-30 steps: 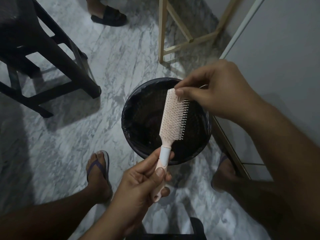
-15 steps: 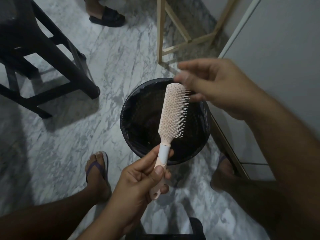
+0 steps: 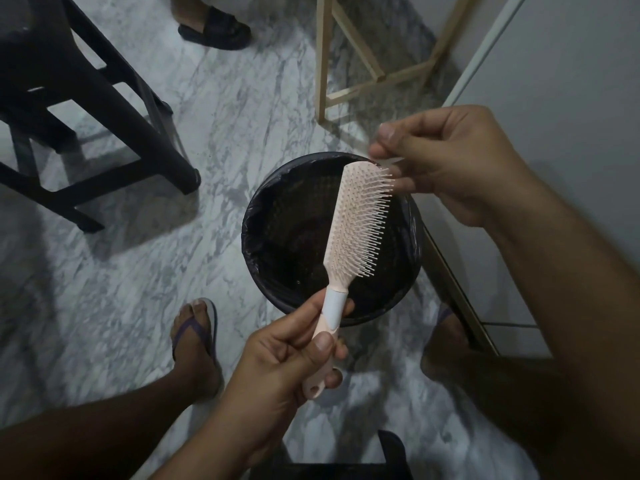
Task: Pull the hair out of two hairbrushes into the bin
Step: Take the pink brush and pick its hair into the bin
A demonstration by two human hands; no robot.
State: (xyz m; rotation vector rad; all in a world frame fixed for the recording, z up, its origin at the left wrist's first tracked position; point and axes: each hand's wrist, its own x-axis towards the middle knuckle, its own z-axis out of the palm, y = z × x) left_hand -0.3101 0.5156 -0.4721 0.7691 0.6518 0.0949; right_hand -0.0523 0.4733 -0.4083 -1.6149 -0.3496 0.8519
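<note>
Hairbrush hanging over bin mouth, bristles facing right, handle pointing near. Likely handling light and stiff, with plastic pins flexing slightly. Fine hair slipping easily, so pinching low at pin roots looking best. Left hand wrapping fingers and thumb round smooth pink-and-white handle. Right hand curling at far-tip bristles, thumb and forefinger pinching together; hair in pinch, cannot tell. Bin round, lined with crinkly black bag, standing on grey-veined marble floor.

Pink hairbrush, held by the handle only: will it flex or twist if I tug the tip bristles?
Probably stiff: the pink hairbrush looks like moulded plastic and lies straight. Likely light: the left hand holds it up by the handle alone. The thin bristles should bend first, and tip tugs may lever it in that grip.
</note>
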